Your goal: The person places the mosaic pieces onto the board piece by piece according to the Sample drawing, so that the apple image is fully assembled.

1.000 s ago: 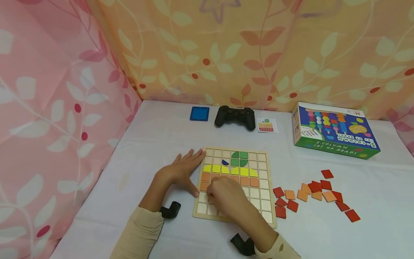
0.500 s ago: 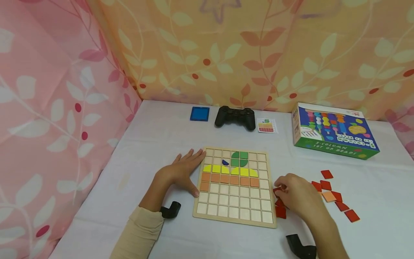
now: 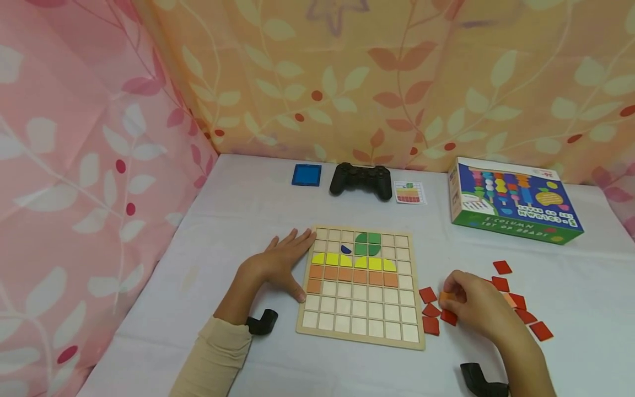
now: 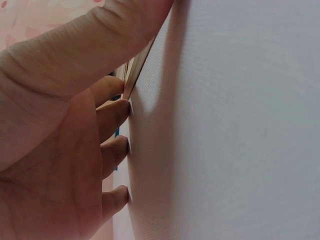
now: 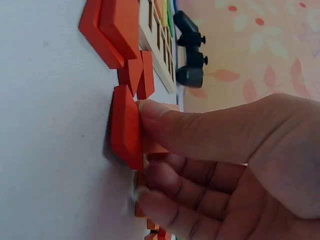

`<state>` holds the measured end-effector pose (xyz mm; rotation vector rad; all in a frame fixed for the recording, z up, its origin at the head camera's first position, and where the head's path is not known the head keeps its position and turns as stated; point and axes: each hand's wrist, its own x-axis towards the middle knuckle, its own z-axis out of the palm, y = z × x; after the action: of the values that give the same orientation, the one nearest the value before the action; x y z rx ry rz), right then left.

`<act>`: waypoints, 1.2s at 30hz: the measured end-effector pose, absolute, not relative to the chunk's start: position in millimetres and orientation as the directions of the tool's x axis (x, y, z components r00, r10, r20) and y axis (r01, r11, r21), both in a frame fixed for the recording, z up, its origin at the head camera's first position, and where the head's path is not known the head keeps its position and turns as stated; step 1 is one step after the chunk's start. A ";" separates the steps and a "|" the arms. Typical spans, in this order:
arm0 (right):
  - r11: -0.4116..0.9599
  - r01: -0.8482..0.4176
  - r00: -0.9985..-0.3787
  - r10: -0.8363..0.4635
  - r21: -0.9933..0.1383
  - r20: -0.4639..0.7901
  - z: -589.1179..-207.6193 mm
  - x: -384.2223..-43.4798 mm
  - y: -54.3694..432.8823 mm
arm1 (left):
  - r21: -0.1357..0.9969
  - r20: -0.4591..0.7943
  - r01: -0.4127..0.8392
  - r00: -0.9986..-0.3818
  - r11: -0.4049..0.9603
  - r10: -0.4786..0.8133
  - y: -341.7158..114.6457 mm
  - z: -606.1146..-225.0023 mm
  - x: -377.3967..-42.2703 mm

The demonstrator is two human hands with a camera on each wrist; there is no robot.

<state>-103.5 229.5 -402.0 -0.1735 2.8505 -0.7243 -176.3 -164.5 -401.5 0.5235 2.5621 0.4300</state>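
Observation:
My left hand (image 3: pixel 270 270) rests with spread fingers on the table at the left edge of a wooden grid board (image 3: pixel 360 307), thumb and fingertips touching its frame. Green, yellow and orange tiles fill several cells of its upper rows, with one orange tile (image 3: pixel 313 285) at the left of the row below; a small dark blue piece (image 3: pixel 345 249) lies near the green ones. Right of the board, my right hand (image 3: pixel 483 304) pinches an orange square tile (image 3: pixel 446 296) between thumb and fingers. In the right wrist view a red tile (image 5: pixel 125 130) lies just before the thumb.
Loose red tiles (image 3: pixel 430 325) lie between board and right hand, with more red tiles (image 3: pixel 541 331) beyond the hand. Along the back stand a blue square (image 3: pixel 306 175), a black game controller (image 3: pixel 361 180), a pattern card (image 3: pixel 409 192) and a bead-set box (image 3: pixel 516 201).
My right hand has left the board and moved right to the loose tiles, then slightly farther right onto an orange one. The left hand has stayed in place.

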 end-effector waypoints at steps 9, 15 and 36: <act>0.851 0.048 -0.971 -0.084 -0.524 -0.225 -396.4 -99.0 237.9 | 0.390 -0.398 0.282 -0.807 0.876 0.437 -162.8 -400.3 -175.3; 0.844 0.078 -0.975 -0.047 -0.531 -0.218 -390.6 -100.2 245.2 | 0.390 -0.398 0.283 -0.806 0.876 0.438 -163.2 -399.0 -175.2; 0.784 0.030 -0.969 -0.129 -0.620 -0.211 -374.9 -119.2 190.9 | 0.393 -0.388 0.278 -0.814 0.877 0.432 -164.6 -398.8 -172.5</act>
<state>-119.2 190.9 -374.9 -0.0772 2.7336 -0.9569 -172.5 -164.6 -398.8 0.5174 2.5701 0.4412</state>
